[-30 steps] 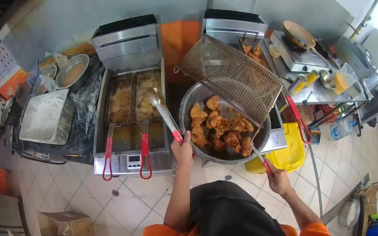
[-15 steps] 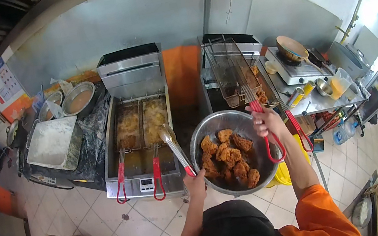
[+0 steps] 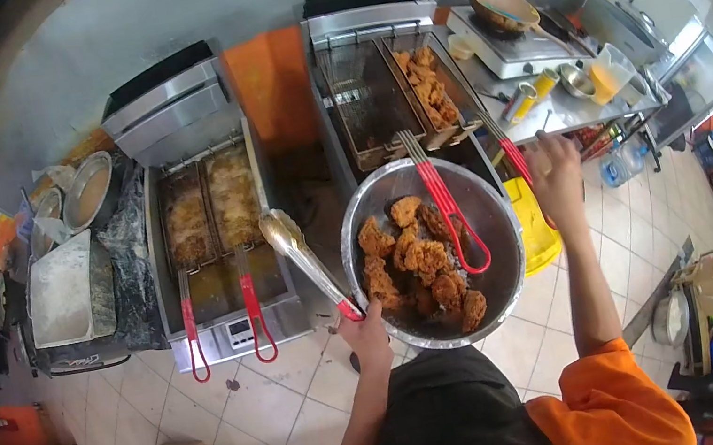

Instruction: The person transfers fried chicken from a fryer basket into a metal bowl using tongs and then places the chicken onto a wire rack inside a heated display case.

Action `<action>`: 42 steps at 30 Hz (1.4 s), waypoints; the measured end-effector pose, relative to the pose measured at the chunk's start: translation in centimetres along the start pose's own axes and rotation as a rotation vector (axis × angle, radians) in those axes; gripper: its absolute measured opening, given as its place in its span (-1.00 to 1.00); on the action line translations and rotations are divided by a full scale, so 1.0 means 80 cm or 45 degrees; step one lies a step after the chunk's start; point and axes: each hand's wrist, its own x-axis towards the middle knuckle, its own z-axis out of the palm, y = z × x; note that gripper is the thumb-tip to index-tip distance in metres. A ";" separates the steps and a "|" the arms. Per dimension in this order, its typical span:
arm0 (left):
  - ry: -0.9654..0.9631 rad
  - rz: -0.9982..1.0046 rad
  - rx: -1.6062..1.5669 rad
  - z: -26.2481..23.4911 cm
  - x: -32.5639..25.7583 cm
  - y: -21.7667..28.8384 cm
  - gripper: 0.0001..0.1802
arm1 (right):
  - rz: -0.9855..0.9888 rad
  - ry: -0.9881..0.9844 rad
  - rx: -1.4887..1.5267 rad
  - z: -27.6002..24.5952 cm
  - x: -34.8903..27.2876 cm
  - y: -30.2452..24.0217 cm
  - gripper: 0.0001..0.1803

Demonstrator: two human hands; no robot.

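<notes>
My left hand is closed round metal tongs with red grips, its thumb at the rim of a large metal bowl. In the bowl lies a heap of browned fried chicken. Farther right, my right hand is closed on the red handle of a fry basket holding more fried chicken; the handle's end is hidden under the hand. Beside it hangs a bare wire fry basket, its red handle reaching over the bowl.
At left, a fryer has two baskets in bubbling oil. Beyond it stand a floury tub and a bowl of batter. A hob with a pan is at the back right. A yellow bucket stands beside the bowl.
My right hand has let go of the bare basket's handle and moved right to the neighbouring basket's handle. The bare basket has been lowered to hang beside it. My view has shifted right.
</notes>
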 end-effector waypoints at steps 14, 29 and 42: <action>0.334 0.015 -0.167 0.080 -0.005 -0.046 -0.76 | 1.524 -1.346 2.478 0.054 0.021 0.093 -0.80; 0.414 0.081 -0.259 0.090 -0.009 -0.063 -0.83 | 1.179 -1.378 1.423 -0.133 0.010 0.131 -0.62; 0.060 -0.109 -0.139 0.145 -0.035 -0.051 -0.82 | 0.617 -1.302 0.414 -0.224 -0.225 0.141 -0.60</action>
